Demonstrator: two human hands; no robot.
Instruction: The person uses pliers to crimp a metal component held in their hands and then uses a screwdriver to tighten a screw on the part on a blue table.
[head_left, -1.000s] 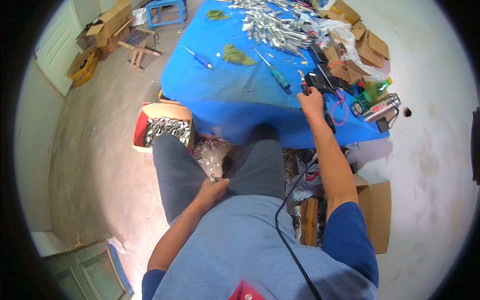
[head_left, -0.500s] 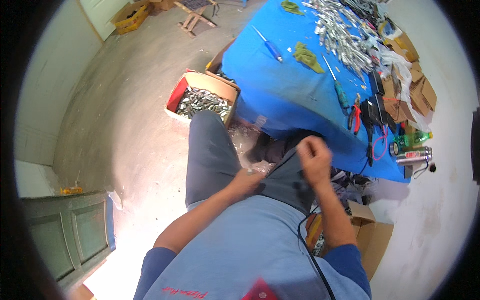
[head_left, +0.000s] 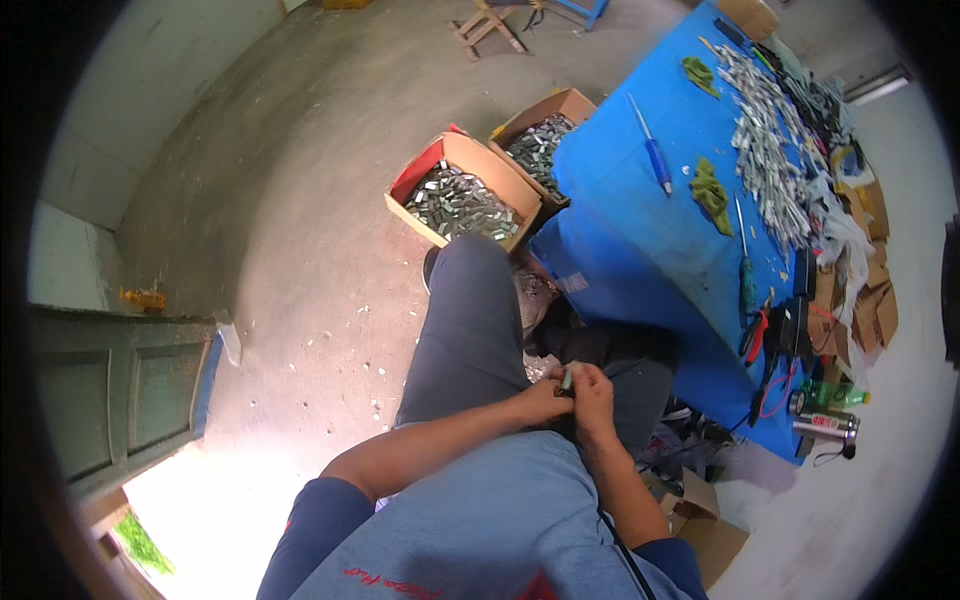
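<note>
Over my lap, my left hand and my right hand are close together with fingers closed. A small grey-green piece stands up between them, pinched by my right fingertips; its exact kind is too small to tell. My left fingers curl at its lower end, and what they hold is hidden. Beyond my knee sits an open carton full of short metallic pieces. A second carton behind it holds similar pieces.
To the right, a blue-covered table bears a silvery pile, green cloths, a blue screwdriver, a green screwdriver, red pliers and a steel flask. A green cabinet door stands left; a folding stool ahead.
My right hand, raised and apart before, has come down to meet my left hand. A small piece now shows between them. The view has turned left, so the table and cartons sit farther right.
</note>
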